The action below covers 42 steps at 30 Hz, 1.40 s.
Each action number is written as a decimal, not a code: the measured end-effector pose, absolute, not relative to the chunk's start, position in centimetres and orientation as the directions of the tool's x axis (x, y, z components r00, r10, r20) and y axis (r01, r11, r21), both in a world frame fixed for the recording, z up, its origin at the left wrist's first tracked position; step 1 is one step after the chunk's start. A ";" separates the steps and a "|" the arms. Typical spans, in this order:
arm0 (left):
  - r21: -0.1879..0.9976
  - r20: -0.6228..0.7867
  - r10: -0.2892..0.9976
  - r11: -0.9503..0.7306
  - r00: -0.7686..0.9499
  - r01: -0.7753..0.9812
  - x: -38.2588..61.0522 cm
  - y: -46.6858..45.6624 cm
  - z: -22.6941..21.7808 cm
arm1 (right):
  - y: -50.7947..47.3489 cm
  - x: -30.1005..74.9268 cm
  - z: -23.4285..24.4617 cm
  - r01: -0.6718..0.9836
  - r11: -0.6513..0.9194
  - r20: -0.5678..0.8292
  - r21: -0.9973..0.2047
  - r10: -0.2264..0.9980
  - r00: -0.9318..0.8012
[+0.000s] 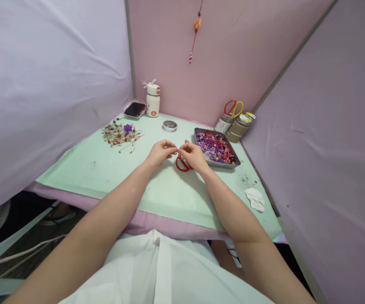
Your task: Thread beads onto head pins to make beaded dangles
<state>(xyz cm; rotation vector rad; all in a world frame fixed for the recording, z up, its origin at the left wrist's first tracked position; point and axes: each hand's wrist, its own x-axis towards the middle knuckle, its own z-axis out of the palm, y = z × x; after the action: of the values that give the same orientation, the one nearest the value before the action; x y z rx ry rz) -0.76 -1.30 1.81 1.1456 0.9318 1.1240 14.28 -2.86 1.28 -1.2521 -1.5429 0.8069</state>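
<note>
Left to right along the counter [170, 188]: a heap of beaded strands [119, 136]; the left hand [161, 153], its fingers pinched; a small pale piece [178, 147], too tiny to identify, grasped where both hands' fingers meet above the counter's middle; the right hand [193, 155], its fingers likewise pinched on that piece; red-handled scissors [181, 164] beneath, contact unclear; and, just to the right, a tray [222, 165] of loose beads [214, 145]. The step in hand appears to be delicate two-handed handling; the next move probably calls for a steady pinch and fine control.
</note>
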 end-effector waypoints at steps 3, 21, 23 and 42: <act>0.985 -0.006 0.979 0.042 0.205 -0.168 -0.7 -1.3 1.7 | -2.7 14.4 1.1 0.457 0.323 0.340 -0.829 0.939 -0.047; 0.990 0.011 0.951 -0.053 0.308 0.127 -1.6 -0.9 1.2 | -2.5 14.7 0.7 0.586 0.399 0.363 -0.705 0.913 -0.185; 0.987 -0.043 0.938 -0.014 0.343 0.162 -1.8 -1.0 1.6 | -2.3 14.9 0.6 0.564 0.373 0.314 -0.737 0.927 -0.203; 0.980 -0.107 0.924 0.036 0.368 0.195 -2.0 -1.1 2.7 | -2.4 15.3 0.8 0.060 -0.044 -0.056 -0.997 0.973 -0.224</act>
<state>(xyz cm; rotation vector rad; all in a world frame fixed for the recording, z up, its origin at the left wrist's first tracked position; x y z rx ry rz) -2.00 -1.10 2.72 1.4445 1.0787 0.7738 15.34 -2.35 0.80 -1.1710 -1.3937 1.3883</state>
